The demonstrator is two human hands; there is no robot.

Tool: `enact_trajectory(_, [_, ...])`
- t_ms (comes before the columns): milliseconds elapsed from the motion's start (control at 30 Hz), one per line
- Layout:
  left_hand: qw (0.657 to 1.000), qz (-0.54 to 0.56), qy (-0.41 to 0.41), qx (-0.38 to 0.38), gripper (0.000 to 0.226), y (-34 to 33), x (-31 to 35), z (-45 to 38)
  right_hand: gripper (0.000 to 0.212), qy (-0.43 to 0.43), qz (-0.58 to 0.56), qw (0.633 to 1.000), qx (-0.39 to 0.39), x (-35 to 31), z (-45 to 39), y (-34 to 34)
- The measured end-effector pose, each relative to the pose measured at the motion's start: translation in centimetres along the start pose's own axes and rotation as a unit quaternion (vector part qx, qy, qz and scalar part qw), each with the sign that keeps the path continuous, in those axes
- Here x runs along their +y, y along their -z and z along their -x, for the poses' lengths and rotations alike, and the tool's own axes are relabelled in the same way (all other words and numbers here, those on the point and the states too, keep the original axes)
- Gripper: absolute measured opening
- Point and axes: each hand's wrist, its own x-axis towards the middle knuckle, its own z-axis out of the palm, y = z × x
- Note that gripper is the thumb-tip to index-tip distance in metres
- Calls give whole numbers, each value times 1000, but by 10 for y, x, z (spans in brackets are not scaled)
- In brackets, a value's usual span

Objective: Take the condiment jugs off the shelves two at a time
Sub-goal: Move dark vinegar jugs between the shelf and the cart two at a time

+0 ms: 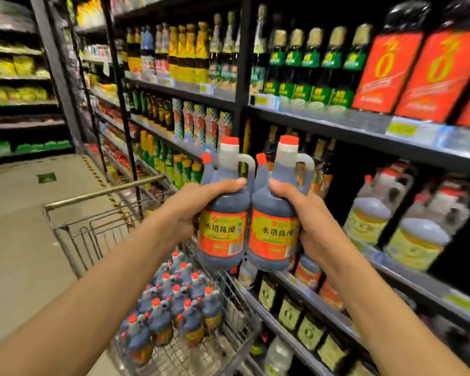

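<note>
We grip two dark vinegar jugs side by side: left hand wraps one jug, right hand the other jug; trolley at seven o'clock.

My left hand covers the shoulder of its jug; fingers behind it are out of sight. Same on the right hand: its jug hides the fingers. Red-boxed bottles up and right of the right hand are smeared, tops cut off by the edge. Cart below the left hand is cropped at the bottom. Shelf tags unreadable.
</note>
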Motion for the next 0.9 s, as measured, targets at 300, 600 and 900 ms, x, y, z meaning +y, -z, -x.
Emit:
enact_trajectory(300, [972, -56, 2, -230, 77, -112, -10, 8, 30, 13, 57, 975, 212, -26, 109, 84])
enact_trajectory(600, [931, -63, 24, -360, 57, -241, -29, 56, 31, -1, 69, 931, 358, -42, 211, 175])
enact_trajectory(900, [931, -72, 24, -357, 40, -343, -44, 79, 36, -16, 63, 923, 380, -49, 257, 272])
